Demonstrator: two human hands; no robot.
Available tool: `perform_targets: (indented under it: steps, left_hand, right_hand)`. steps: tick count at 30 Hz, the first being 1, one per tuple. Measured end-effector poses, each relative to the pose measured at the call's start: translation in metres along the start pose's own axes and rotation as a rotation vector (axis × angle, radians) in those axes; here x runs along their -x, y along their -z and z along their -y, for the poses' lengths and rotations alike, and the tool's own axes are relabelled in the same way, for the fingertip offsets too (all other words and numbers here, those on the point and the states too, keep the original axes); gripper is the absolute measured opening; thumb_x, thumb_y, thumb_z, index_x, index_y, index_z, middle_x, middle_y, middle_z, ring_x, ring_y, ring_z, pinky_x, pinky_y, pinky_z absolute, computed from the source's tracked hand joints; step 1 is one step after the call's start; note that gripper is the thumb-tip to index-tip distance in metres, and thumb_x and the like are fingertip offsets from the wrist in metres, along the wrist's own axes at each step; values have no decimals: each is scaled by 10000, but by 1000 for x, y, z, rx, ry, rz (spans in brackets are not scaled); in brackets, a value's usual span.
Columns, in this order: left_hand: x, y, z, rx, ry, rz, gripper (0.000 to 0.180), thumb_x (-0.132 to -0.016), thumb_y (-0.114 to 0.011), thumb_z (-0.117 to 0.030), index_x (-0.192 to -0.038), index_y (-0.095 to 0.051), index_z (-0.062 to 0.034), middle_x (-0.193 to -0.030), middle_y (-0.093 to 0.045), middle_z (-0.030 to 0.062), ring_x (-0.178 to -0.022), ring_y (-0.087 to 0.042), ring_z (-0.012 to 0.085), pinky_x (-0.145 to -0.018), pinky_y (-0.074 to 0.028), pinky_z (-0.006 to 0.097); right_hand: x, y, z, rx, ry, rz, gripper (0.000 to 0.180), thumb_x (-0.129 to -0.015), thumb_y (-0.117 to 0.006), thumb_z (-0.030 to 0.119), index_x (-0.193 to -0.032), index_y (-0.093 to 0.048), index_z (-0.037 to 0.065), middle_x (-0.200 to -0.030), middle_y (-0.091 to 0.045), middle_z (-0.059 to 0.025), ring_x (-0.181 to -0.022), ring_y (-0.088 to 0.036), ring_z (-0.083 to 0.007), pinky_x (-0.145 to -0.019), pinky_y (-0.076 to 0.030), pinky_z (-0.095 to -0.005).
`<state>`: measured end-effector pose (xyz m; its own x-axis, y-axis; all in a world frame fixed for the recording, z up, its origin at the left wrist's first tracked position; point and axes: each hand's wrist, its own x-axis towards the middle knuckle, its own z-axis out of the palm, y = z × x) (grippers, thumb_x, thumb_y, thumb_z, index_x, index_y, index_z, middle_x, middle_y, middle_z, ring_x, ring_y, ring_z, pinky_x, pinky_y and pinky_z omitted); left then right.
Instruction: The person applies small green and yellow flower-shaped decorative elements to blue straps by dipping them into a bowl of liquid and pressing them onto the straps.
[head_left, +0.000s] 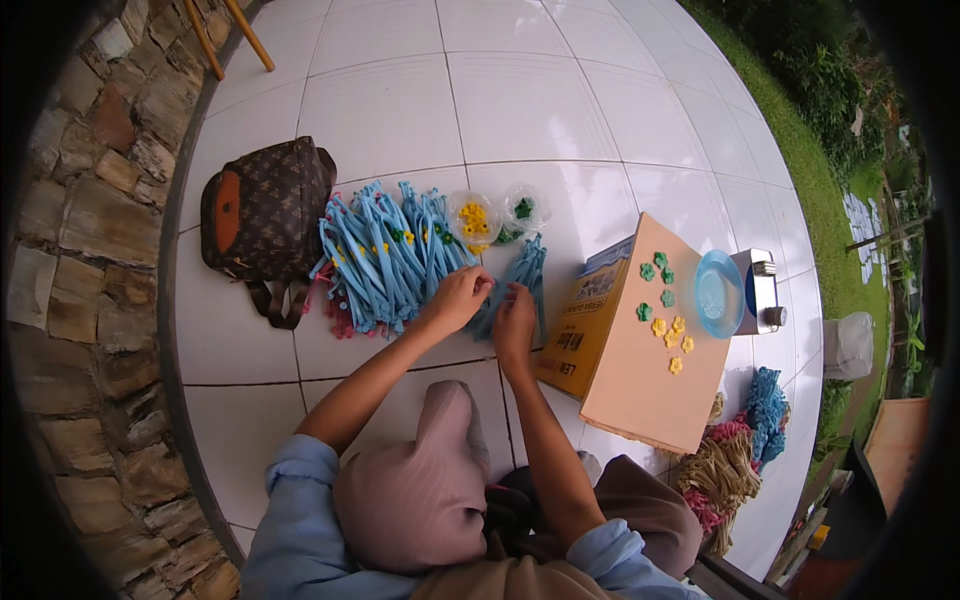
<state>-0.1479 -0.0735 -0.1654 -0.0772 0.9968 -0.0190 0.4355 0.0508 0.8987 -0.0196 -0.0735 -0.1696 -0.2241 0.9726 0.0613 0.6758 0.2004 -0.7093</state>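
Note:
My left hand [462,298] is closed in a pinch at the right end of a large pile of light blue knotted cords [385,262], which carry small yellow and green flowers. Close beside it, my right hand [513,322] has its fingers pressed together over a smaller bundle of plain blue cords [530,268]. Whatever lies between the fingertips of either hand is too small to make out. Just beyond the hands stand a clear round dish of yellow flowers [474,218] and another clear dish with green flowers [524,208].
To the right, a cardboard box [655,385] bears loose green flowers [647,272] and yellow flowers [676,335]. Past it are a blue bowl [718,293], a metal can [759,290] and tan cord bundles [722,468]. A brown patterned backpack [268,205] sits left, near the stone wall [100,210].

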Motion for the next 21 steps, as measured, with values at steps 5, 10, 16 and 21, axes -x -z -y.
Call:
perform_targets:
  steps: [5,10,16,21]
  left_hand:
    - [-21,-50,32,6,-83,-128,286,-799,-576,-70,-1066,-499,0,-954,-570,179,-899,-562,330,-766,-454,378]
    - [-17,-67,23,193,144,16,265,-822,-544,-67,-1081,-507,-28,-910,-524,153,-824,-540,293,-739,-449,362]
    - [-15,-79,30,233,60,-144,184,-855,-526,-86,-1029,-508,-28,-876,-539,119,-784,-550,248,-719,-448,331]
    - [-14,-65,8,542,211,-194,123,-888,-494,-77,-1000,-490,-27,-894,-552,84,-791,-557,170,-685,-459,285]
  right_hand:
    - [-4,-25,-41,-142,-214,-298,448,-808,-508,-41,-1222,-345,13,-1020,-530,-154,-911,-547,-259,-816,-421,-362]
    - [-14,-22,-35,-405,-397,-207,485,-810,-499,-36,-1253,-310,14,-1047,-502,-158,-969,-531,-266,-846,-412,-360]
    - [-21,-20,-30,-527,-422,-277,509,-820,-518,-8,-1257,-263,48,-973,-543,-137,-920,-549,-229,-817,-437,-341]
    - [-17,-4,2,-584,-418,-306,548,-813,-546,10,-1270,-247,45,-970,-533,-138,-904,-545,-223,-797,-435,-339]
